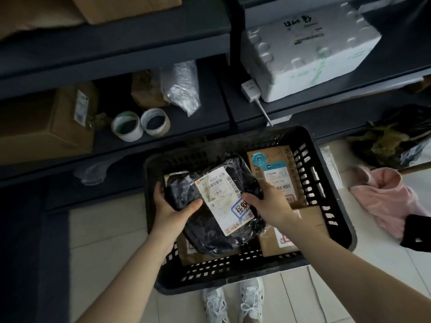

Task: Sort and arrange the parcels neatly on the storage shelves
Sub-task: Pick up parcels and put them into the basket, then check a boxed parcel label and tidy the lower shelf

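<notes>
Over the basket [326, 183], both my grips are clamped on the bag [210, 234], a black plastic parcel. My left grip [171, 206] takes its 9 o'clock edge: the thumb lies flat across the top and the fingers curl round the side and out of sight. My right grip [265, 203] takes the 3 o'clock edge, thumb tip on the label [221, 199] and fingers bent over the rim of the bag.

The bag lies flat, label up, with its long axis running from about 11 o'clock to 5 o'clock; the label runs the same way. I cannot tell whether the bag is lifted off the boxes beneath it. A brown box [272, 169] shows at the bag's 2 o'clock, inside the basket.

At 12 o'clock from the basket stand the shelves [163, 43]. They hold a foam box [307, 54] at 1 o'clock and two tape rolls [127, 127] at 10 o'clock. A pink cloth [384, 199] lies on the floor at 3 o'clock.
</notes>
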Motion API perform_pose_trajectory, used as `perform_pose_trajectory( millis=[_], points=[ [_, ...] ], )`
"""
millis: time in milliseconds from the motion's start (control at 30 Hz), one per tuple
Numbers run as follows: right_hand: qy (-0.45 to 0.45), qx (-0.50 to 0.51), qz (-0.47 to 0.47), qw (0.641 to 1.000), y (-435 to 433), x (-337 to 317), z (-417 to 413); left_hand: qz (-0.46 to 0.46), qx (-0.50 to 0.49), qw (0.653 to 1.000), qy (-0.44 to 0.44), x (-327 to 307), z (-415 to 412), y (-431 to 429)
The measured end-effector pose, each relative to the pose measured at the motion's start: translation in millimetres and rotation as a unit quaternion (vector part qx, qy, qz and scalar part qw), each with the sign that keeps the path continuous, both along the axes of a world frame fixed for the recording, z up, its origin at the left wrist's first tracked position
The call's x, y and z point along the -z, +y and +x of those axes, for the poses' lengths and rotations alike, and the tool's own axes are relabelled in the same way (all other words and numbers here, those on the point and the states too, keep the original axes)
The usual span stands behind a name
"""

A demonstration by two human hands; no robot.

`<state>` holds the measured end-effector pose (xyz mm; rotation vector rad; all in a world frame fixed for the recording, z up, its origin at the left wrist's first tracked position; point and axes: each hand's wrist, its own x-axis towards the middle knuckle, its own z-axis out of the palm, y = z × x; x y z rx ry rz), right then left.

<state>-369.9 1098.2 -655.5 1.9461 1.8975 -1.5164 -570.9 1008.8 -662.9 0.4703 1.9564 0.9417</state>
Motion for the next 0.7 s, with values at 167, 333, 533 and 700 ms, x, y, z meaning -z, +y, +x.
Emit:
perform_pose_trajectory(
  millis=[167,333,533,700],
  points=[
    [-0.066,0.032,0.016,0.997,-8,17,-20,-0.051,-0.022,0.997,0.052,17,2,12],
    [-0.085,0.107,0.105,0.985,18,38,-21,-0.074,0.093,0.992,-0.043,37,-4,34],
    [-0.099,-0.046,0.038,0.993,18,77,-44,-0.106,0.212,0.971,-0.022,58,2,35],
    [-0.177,-0.131,0.057,0.974,17,94,-50,-0.104,0.289,0.947,0.099,61,-4,26]
  ],
)
